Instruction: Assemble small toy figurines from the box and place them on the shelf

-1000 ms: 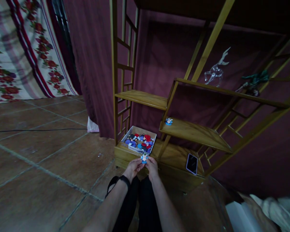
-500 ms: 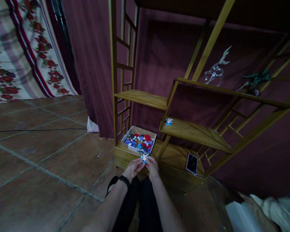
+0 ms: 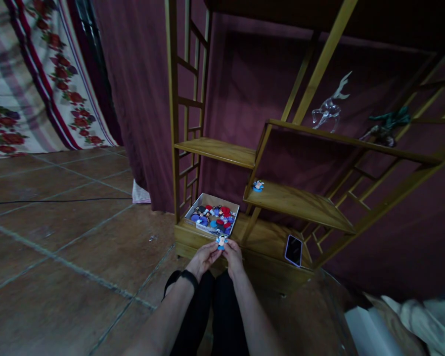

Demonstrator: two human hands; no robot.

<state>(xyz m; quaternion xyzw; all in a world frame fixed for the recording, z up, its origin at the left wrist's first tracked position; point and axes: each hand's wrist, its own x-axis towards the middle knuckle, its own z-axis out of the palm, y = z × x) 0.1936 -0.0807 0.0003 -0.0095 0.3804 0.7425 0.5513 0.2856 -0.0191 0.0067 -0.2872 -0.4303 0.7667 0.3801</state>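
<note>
A small blue-and-white figurine (image 3: 221, 241) on a round blue base is pinched between the fingertips of both hands. My left hand (image 3: 204, 258) grips it from the left and wears a black band at the wrist. From the right, my right hand (image 3: 233, 254) closes on its other side. Just beyond my hands is a shallow white cardboard box (image 3: 193, 208) full of small figurines in red, purple, blue and black. A similar blue-and-white figurine (image 3: 258, 186) stands at the left end of the middle shelf (image 3: 296, 202).
The wooden shelf unit (image 3: 215, 151) rises in front of a dark red curtain. A phone (image 3: 293, 250) lies on its lowest board. A clear glass horse (image 3: 329, 106) and a dark green figure (image 3: 389, 123) stand on the higher shelf. A white box (image 3: 373, 331) is at lower right.
My hands hold the figurine in nearly the same place. The whole view has shifted very slightly; nothing else has visibly moved.
</note>
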